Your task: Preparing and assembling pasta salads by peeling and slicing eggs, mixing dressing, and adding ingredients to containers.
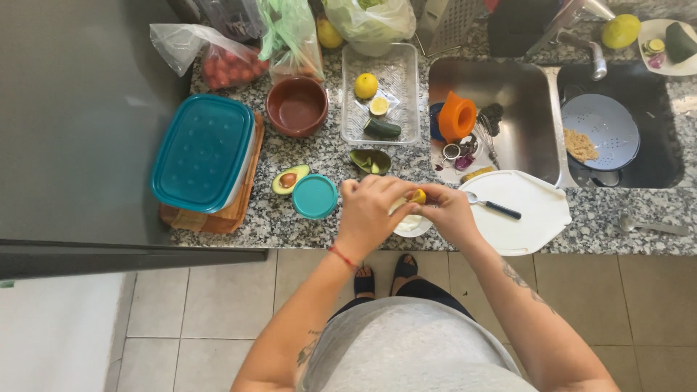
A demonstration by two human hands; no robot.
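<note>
At the far left of the speckled stone surface [290, 218] a rectangular container with a teal lid [202, 152] sits on a wooden board [231, 215], and behind it lies a clear bag of small red tomatoes [226, 67]. To the right of the container stands a brown clay bowl [297, 106], and nearer the edge an avocado half with its pit [290, 178] lies just beside a round teal lid [315, 196]. A clear plastic tray [381, 94] farther back holds a whole lemon [366, 86], a cut lemon half and a dark green piece of cucumber; an emptied avocado skin [369, 160] lies in front of the tray. At the near edge, the left hand [369, 210] and the right hand [449, 213] are drawn together, both closed around a small yellow lemon piece [417, 196], held just above a small white bowl [411, 223]. To the right, a white cutting board [524, 212] carries a spoon with a dark handle [494, 207]. Beyond it the steel sink [523, 123] holds an orange cup [457, 116], and its right-hand basin a pale colander [602, 131]. A plate with avocado [671, 43] sits at the far right corner.
</note>
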